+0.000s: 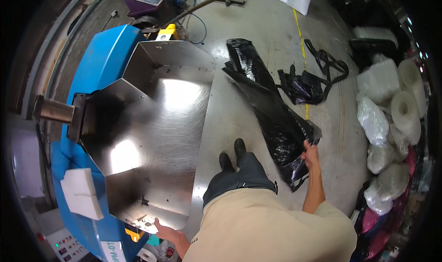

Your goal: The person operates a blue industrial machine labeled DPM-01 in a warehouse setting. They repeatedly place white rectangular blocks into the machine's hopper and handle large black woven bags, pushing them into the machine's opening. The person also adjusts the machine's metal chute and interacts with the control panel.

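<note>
A worker in a beige shirt (262, 220) and dark trousers (244, 174) stands on the grey floor (340, 138) between a steel hopper (177, 128) and a long bundle of black plastic (274, 115). The right hand's grip (311, 155) is closed on the bundle at the right edge of its near end; the rest of the black length runs away from the fingers, far and to the left, lying on the floor beside the hopper. The left hand's grip (165, 231) is well apart from the plastic, at the hopper's near rim; from here one cannot tell whether its fingers are curled around the metal or only resting there. Just right of the bundle, a smaller black scrap (303, 86) with a looping strip lies across a yellow floor line (299, 29). Clear plastic rolls (405, 110) and bags are heaped farther right, while a blue machine (99, 64) flanks the hopper at left, white foam (82, 193) against its side.
</note>
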`<action>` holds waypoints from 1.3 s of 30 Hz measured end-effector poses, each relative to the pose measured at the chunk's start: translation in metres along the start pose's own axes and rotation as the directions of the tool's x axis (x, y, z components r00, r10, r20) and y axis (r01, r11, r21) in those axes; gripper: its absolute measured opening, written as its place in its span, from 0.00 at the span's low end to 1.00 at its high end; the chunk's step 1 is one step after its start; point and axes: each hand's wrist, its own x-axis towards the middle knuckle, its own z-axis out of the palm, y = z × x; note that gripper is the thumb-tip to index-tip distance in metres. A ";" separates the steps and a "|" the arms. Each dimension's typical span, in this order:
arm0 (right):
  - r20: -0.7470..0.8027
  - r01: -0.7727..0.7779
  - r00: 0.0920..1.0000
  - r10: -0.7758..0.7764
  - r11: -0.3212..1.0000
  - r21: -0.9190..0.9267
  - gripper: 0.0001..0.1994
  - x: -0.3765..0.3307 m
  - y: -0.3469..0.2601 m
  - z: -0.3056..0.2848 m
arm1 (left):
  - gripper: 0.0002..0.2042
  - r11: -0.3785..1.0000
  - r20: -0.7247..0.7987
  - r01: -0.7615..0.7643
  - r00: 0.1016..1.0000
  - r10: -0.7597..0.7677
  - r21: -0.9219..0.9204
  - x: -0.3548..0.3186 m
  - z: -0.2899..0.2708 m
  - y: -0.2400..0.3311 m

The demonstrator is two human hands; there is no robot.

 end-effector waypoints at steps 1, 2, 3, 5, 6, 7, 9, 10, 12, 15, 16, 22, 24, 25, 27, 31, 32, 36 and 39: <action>0.039 -0.026 0.999 0.026 1.000 -0.006 0.13 -0.023 0.004 0.019 | 0.30 0.999 0.005 -0.029 1.000 0.029 0.016 -0.005 0.002 0.004; 0.073 -0.063 0.995 0.064 0.998 -0.021 0.13 -0.047 0.013 0.031 | 0.30 0.998 0.008 -0.054 0.999 0.054 0.045 -0.012 0.000 0.007; 0.061 -0.091 0.994 0.089 0.995 0.028 0.14 -0.048 0.027 0.040 | 0.32 0.996 0.063 -0.008 0.998 0.002 0.089 -0.009 -0.005 0.011; 0.172 -0.110 0.980 0.098 0.992 0.063 0.15 -0.040 0.033 0.066 | 0.35 0.996 0.063 -0.052 0.997 0.047 0.070 -0.014 -0.008 0.015; 0.283 -0.101 0.956 0.084 0.994 0.046 0.15 -0.040 0.030 0.074 | 0.36 0.995 0.068 -0.075 0.995 0.071 0.063 -0.019 -0.009 0.016; 0.285 -0.038 0.956 0.064 0.995 -0.097 0.18 -0.044 0.027 0.082 | 0.39 0.957 0.104 -0.251 0.966 0.237 0.144 -0.026 -0.009 0.019; 0.305 0.082 0.952 0.040 0.922 -0.378 0.25 -0.052 0.016 0.103 | 0.40 0.544 0.091 -0.640 0.689 0.719 0.543 -0.024 -0.018 0.019; 0.315 0.147 0.949 0.022 0.852 -0.502 0.29 -0.051 0.009 0.108 | 0.40 0.236 0.165 -0.703 0.452 0.876 0.671 -0.027 -0.009 0.017; 0.325 0.337 0.930 -0.171 0.749 -0.571 0.29 -0.045 0.038 0.117 | 0.41 0.124 0.355 -0.845 0.345 0.869 0.519 -0.077 0.035 0.040; 0.460 0.322 0.888 -0.023 0.745 -0.585 0.28 -0.064 0.054 0.128 | 0.41 0.215 0.616 -0.964 0.264 0.742 0.154 -0.133 0.114 0.018; 0.489 0.329 0.872 -0.007 0.748 -0.577 0.27 -0.071 0.055 0.127 | 0.41 0.253 0.779 -0.965 0.207 0.592 0.064 -0.158 0.142 0.004; 0.730 0.669 0.641 -0.238 0.640 -0.379 0.23 -0.072 0.116 0.118 | 0.46 0.281 0.812 -0.874 -0.476 -0.337 -0.396 -0.293 0.274 -0.203; 0.753 0.780 0.571 -0.327 0.503 -0.373 0.24 -0.069 0.146 0.118 | 0.52 -0.024 0.691 -0.787 -0.527 -0.494 -0.617 -0.329 0.277 -0.285; 0.747 0.768 0.609 -0.268 0.436 -0.469 0.25 -0.070 0.154 0.117 | 0.53 -0.102 0.645 -0.785 -0.419 -0.639 -0.611 -0.343 0.271 -0.312; 0.633 0.777 0.604 -0.484 0.181 -0.603 0.24 -0.080 0.162 0.105 | 0.56 -0.271 0.537 -0.740 -0.143 -0.831 -0.616 -0.360 0.270 -0.358; 0.650 0.278 0.759 -0.039 0.922 -0.269 0.20 -0.078 0.158 0.039 | 0.14 -0.160 0.445 -0.687 -0.259 -0.857 -0.709 -0.270 0.277 -0.452; 0.652 0.069 0.745 0.142 0.955 -0.288 0.20 -0.072 0.125 -0.006 | 0.12 -0.123 0.427 -0.651 -0.333 -0.841 -0.749 -0.280 0.275 -0.442; -0.146 -0.173 0.976 0.162 0.983 -0.063 0.24 -0.002 0.186 -0.079 | 0.13 -0.009 0.376 -0.639 -0.441 -0.815 -0.769 -0.288 0.274 -0.386; -0.398 -0.341 0.894 0.205 0.888 -0.310 0.37 0.070 0.195 -0.124 | 0.13 0.001 0.381 -0.660 -0.436 -0.815 -0.751 -0.263 0.281 -0.384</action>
